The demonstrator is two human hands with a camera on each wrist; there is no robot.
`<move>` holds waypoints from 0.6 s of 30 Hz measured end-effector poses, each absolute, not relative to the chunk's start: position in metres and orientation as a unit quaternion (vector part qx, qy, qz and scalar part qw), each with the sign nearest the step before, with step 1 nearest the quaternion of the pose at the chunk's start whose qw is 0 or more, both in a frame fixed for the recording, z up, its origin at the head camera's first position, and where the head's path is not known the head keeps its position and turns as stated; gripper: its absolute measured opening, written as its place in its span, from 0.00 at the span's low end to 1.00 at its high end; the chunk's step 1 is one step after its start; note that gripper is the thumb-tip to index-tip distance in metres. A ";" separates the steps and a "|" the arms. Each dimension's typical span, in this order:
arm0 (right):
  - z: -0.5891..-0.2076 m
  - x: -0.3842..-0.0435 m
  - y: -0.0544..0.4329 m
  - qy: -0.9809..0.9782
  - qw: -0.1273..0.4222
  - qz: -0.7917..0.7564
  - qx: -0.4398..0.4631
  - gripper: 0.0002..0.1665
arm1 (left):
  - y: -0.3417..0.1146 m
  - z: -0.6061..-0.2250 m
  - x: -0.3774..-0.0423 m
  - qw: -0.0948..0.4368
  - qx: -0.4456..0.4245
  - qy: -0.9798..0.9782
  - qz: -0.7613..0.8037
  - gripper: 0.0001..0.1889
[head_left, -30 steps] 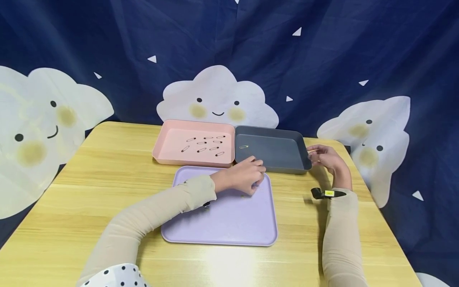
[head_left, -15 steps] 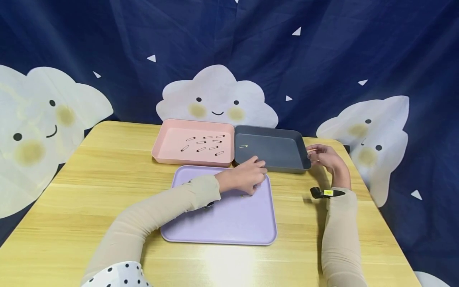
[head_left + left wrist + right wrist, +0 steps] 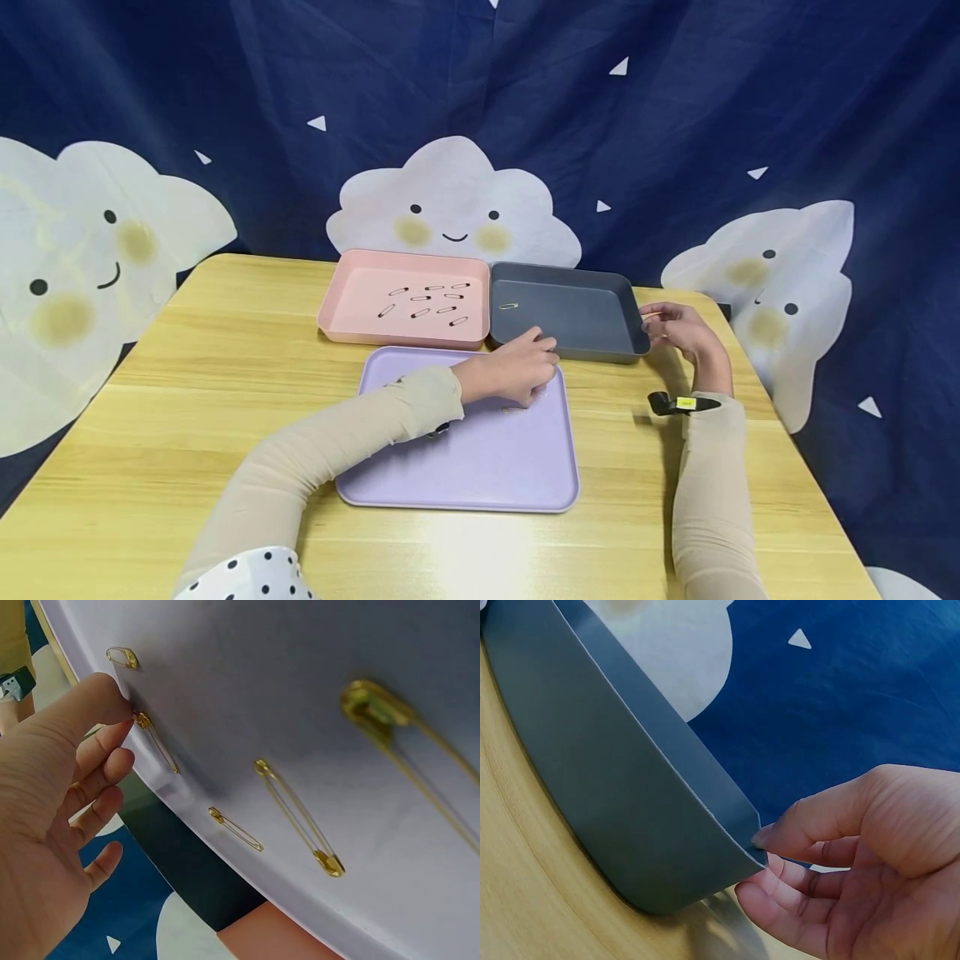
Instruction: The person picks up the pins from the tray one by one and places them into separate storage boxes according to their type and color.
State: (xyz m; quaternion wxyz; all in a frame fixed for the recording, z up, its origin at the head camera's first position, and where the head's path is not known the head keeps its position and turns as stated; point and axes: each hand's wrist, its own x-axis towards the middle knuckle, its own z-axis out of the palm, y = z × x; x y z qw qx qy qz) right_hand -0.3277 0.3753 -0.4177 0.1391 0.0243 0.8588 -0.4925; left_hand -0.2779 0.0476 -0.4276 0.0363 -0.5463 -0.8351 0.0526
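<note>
Over the far right part of the lilac tray, my left hand reaches across with thumb and forefinger pinching the head of a gold safety pin. Several more gold pins lie on that tray in the left wrist view, including a big one and a small one. My right hand holds the right end wall of the dark grey tray, thumb at the rim and fingers outside. One gold safety pin lies in the grey tray.
A pink tray stands against the grey tray's left side, holding several dark-headed safety pins. Both are at the back of the wooden table, behind the lilac tray. A dark blue curtain with cloud prints hangs behind.
My left hand and sleeve have shifted slightly to the right over the lilac tray. The right hand stays at the grey tray, and the pins in the back trays lie as before.
</note>
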 end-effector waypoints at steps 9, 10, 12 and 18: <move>-0.409 -0.325 0.371 0.850 0.149 -0.505 0.034 0.29 | 0.050 -0.426 -0.277 0.031 -0.544 -0.837 0.062 0.05; -0.407 -0.324 0.369 0.848 0.151 -0.506 0.036 0.29 | 0.050 -0.425 -0.277 0.032 -0.544 -0.836 0.063 0.05; -0.403 -0.322 0.366 0.848 0.155 -0.506 0.036 0.30 | 0.050 -0.425 -0.277 0.034 -0.544 -0.836 0.065 0.05; -0.407 -0.324 0.368 0.849 0.154 -0.504 0.036 0.30 | 0.051 -0.426 -0.277 0.035 -0.544 -0.836 0.063 0.04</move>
